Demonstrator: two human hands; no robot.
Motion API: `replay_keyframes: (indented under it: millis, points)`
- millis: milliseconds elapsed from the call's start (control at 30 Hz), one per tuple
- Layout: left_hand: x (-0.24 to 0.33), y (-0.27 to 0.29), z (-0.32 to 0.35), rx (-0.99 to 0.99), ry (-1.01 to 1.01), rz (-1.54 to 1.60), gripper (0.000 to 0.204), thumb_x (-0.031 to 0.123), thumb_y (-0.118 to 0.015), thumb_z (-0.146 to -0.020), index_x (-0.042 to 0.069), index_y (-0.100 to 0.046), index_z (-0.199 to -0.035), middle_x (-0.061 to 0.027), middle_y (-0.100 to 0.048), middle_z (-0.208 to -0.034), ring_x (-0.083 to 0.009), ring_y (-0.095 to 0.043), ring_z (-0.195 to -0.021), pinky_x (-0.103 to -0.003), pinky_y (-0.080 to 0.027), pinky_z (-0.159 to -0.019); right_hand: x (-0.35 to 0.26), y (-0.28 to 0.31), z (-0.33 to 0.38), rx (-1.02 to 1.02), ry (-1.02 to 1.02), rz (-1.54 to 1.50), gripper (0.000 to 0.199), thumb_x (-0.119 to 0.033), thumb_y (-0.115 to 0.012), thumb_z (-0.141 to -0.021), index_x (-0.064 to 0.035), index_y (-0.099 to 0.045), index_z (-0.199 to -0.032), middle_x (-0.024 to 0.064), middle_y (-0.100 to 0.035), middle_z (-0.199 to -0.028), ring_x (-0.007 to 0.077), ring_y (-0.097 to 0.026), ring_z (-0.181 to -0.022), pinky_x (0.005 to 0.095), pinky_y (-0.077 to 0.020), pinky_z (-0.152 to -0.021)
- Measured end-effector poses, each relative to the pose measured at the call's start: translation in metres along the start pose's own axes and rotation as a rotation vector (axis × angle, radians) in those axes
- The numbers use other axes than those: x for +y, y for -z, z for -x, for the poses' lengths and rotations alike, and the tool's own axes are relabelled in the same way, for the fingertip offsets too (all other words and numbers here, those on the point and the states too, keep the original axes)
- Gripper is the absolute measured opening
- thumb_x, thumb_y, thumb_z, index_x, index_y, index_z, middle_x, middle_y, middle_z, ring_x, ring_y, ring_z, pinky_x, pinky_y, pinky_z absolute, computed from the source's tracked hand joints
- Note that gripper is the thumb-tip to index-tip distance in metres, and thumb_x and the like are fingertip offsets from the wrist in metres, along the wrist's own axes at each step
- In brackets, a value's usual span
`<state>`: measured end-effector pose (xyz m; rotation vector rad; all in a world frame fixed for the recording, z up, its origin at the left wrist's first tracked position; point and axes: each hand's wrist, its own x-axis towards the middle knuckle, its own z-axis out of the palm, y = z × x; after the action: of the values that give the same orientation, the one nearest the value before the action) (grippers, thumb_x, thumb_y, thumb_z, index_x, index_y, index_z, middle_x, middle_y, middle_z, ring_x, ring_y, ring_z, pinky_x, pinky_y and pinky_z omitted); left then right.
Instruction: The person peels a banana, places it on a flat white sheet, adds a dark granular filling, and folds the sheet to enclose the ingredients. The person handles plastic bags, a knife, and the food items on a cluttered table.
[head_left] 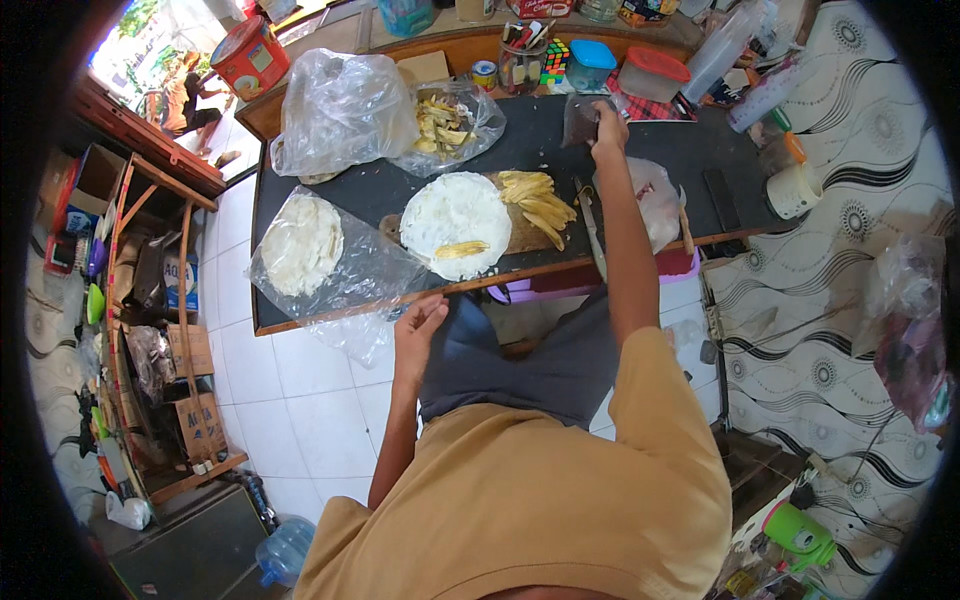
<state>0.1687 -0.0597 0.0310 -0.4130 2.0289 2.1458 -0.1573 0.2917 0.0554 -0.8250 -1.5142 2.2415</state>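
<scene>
My right hand [606, 128] reaches far across the black table [700, 150] and grips a small dark clear bag [580, 115] near the back. My left hand [418, 325] hangs open at the table's front edge, fingers apart, holding nothing. In front of me a wooden board [525, 235] carries a round white wrapper sheet [450, 215] with one sliced banana piece [462, 249] on it. Several more banana slices [538, 200] lie on the board beside the wrapper. A knife [590, 225] rests just right of the board.
A bag of round white wrappers [300, 245] lies at the left of the table. Clear bags, one with banana pieces [445, 120], sit behind. Jars, a blue-lidded tub [590, 62], a red-lidded tub [652, 75] and a cup [795, 190] line the back and right. Cluttered shelves [150, 300] stand left.
</scene>
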Motion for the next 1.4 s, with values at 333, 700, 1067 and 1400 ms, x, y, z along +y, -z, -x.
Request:
replay_keyframes:
  millis: [333,700,1067,1400]
  points:
    - [0.142,-0.080,-0.065,-0.062,-0.742,-0.361,0.034,0.018,-0.071,-0.087,-0.001,-0.068,-0.115,-0.0161,-0.069,-0.115,-0.0234,-0.062,-0.111,-0.034,-0.043,-0.099,0.032,0.021,0.174,-0.216,-0.275,-0.388,0.032,-0.037,-0.056,-0.097,-0.0119,-0.061,-0.117,0.0047,-0.066,-0.109,0.0216,-0.064,-0.102,0.0399,-0.0530,-0.086]
    - [0.087,-0.110,-0.078,0.089,-0.543,-0.070,0.024,0.015,-0.066,-0.093,-0.005,-0.071,-0.105,-0.0096,-0.073,-0.095,-0.0115,-0.063,-0.087,-0.026,-0.049,-0.081,0.064,0.038,0.271,-0.342,-0.334,-0.468,0.054,-0.034,-0.061,-0.096,-0.0043,-0.041,-0.135,0.0103,-0.051,-0.130,0.0237,-0.050,-0.122,0.0434,-0.0472,-0.095]
    - [0.107,-0.088,-0.069,-0.043,-0.633,-0.312,0.018,0.012,-0.067,-0.090,-0.003,-0.072,-0.100,-0.0132,-0.073,-0.089,-0.0170,-0.067,-0.080,-0.029,-0.050,-0.073,0.022,0.071,0.294,-0.311,0.565,0.331,0.048,-0.015,-0.069,-0.090,0.0005,-0.053,-0.132,0.0125,-0.060,-0.125,0.0221,-0.057,-0.117,0.0346,-0.0425,-0.101]
    - [0.104,-0.085,-0.039,-0.322,-0.526,-0.331,0.017,0.011,-0.064,-0.092,-0.001,-0.073,-0.100,-0.0114,-0.073,-0.094,-0.0149,-0.066,-0.086,-0.028,-0.049,-0.078,-0.016,0.081,0.284,-0.731,0.498,0.508,0.023,-0.003,-0.072,-0.084,-0.0001,-0.072,-0.106,0.0086,-0.066,-0.104,0.0140,-0.064,-0.094,0.0233,-0.0520,-0.076]
